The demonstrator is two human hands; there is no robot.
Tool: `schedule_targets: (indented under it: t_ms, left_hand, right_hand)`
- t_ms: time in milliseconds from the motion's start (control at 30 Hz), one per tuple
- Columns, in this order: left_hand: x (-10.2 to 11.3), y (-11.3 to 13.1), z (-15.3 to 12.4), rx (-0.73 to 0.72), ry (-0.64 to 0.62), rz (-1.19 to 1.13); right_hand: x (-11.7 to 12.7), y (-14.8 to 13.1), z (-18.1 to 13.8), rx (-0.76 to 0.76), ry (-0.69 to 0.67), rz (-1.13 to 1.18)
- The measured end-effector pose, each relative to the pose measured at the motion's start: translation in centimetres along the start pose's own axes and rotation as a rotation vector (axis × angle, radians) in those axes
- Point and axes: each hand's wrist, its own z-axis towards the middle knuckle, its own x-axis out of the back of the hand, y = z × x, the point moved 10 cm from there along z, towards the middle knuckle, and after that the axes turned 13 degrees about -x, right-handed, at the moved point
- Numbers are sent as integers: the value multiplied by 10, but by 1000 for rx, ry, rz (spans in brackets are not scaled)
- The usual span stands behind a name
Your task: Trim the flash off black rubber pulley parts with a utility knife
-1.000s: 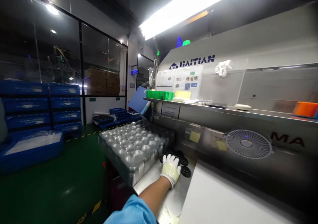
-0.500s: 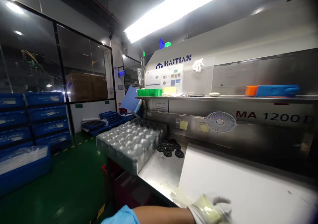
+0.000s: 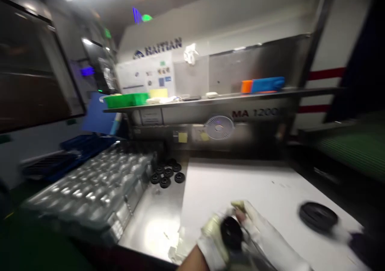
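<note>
My left hand (image 3: 212, 237), in a pale glove, is closed around a black round plastic part (image 3: 231, 233) above the front of a white board (image 3: 216, 183). Against the part's right side is my right hand (image 3: 248, 219), in a white glove with a bare fingertip showing. Its fingers are bent together; motion blur hides what they hold, though a thin greyish shape runs below them. A larger black disc (image 3: 318, 217) lies on the board to the right. Several small black wheel-like parts (image 3: 167, 172) sit on the metal tabletop, left of the board.
Stacked clear plastic blister trays (image 3: 99, 191) stand on the table's left. A shelf (image 3: 192, 102) crosses above, bearing a green bin (image 3: 126, 100) and a blue-and-orange object (image 3: 264, 85). A small round fan (image 3: 219, 127) hangs below it. Another dark object (image 3: 361, 245) is at the right edge.
The view has swung right and down. My left hand, blurred earlier over the board's front edge, now holds the black part. My right hand and the larger disc have come into view.
</note>
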Motion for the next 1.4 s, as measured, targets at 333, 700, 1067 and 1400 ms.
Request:
schedule_targets:
  t_ms: [333, 700, 1067, 1400]
  left_hand:
    - [29, 47, -17, -111, 146, -295]
    - [29, 56, -9, -327, 308, -125]
    - [12, 54, -5, -400, 227, -152]
    - [30, 55, -6, -380, 292, -100]
  right_hand:
    - [-7, 13, -27, -76, 109, -63]
    - [-24, -9, -27, -6, 217, -400]
    - [-31, -4, -27, -23, 280, -516]
    - [-50, -2, -30, -24, 244, -500]
